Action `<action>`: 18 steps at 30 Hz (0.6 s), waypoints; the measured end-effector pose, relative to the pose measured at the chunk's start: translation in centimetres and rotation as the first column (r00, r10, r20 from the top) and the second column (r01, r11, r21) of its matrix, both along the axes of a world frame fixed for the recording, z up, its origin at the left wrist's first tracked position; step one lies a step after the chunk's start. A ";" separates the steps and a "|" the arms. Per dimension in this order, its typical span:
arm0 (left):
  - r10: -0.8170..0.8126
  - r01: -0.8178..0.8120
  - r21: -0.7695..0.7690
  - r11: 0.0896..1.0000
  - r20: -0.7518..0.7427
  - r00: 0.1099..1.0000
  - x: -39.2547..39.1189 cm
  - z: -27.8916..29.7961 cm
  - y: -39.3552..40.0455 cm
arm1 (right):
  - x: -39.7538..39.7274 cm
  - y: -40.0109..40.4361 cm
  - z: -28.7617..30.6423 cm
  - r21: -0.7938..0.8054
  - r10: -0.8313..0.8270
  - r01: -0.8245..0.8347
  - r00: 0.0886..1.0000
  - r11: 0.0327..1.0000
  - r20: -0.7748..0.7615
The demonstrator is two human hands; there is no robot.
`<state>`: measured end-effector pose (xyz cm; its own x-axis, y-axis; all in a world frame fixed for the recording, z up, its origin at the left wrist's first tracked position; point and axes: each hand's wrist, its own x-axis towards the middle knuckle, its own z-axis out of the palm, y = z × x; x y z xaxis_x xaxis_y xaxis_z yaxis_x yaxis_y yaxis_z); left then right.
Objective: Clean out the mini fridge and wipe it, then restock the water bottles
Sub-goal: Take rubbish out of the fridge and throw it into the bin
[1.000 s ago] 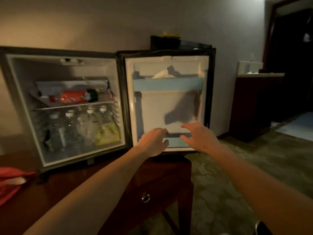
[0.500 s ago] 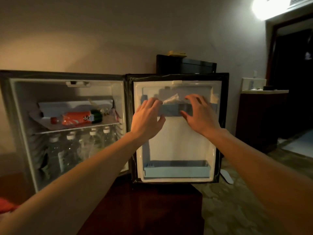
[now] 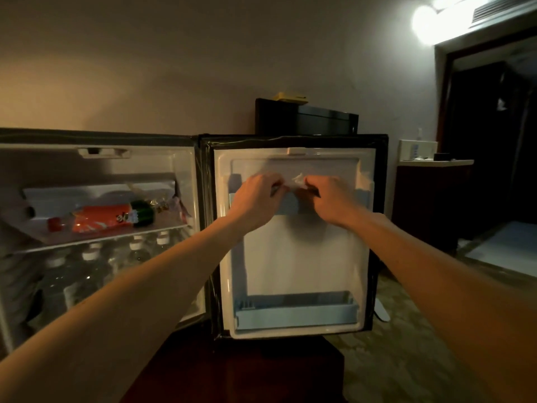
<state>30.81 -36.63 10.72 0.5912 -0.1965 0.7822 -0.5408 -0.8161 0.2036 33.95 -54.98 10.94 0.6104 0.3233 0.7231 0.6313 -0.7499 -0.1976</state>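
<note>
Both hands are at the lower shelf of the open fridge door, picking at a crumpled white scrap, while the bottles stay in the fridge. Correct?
Not quite. The head view shows the left hand and right hand at the door's upper shelf, picking at the white scrap. The lower shelf is untouched. The bottles remain inside.

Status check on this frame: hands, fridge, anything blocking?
Left hand and right hand both at upper door shelf, fingers curled at white crumpled item. Water bottles inside fridge. Nothing blocking.

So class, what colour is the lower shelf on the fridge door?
Pale blue, on the lower shelf; the head view shows it.
</note>
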 end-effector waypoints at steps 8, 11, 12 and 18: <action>-0.165 0.165 0.009 0.986 0.120 0.979 -2.6 -0.5 -0.7 | -3.5 -0.4 -1.3 0.086 0.123 -0.149 0.959 0.985 0.255; -0.171 0.169 0.025 0.985 0.130 0.977 -4.1 -1.8 -2.1 | -6.0 -2.3 -3.2 0.121 0.075 -0.113 0.957 0.986 0.280; -0.171 0.170 0.023 0.985 0.120 0.978 -4.4 -2.6 -2.8 | -6.8 -3.2 -4.2 0.119 0.068 -0.104 0.958 0.987 0.277; -0.186 0.196 0.062 0.979 -0.138 0.973 -5.8 -12.8 -8.6 | -10.2 -9.9 -15.9 0.063 -0.071 0.064 0.991 0.996 0.116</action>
<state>25.02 -45.24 -2.06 0.6331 -0.3711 0.6793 -0.6610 -0.7159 0.2250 23.71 -64.87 -5.01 0.5388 0.2391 0.8078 0.6013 -0.7807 -0.1700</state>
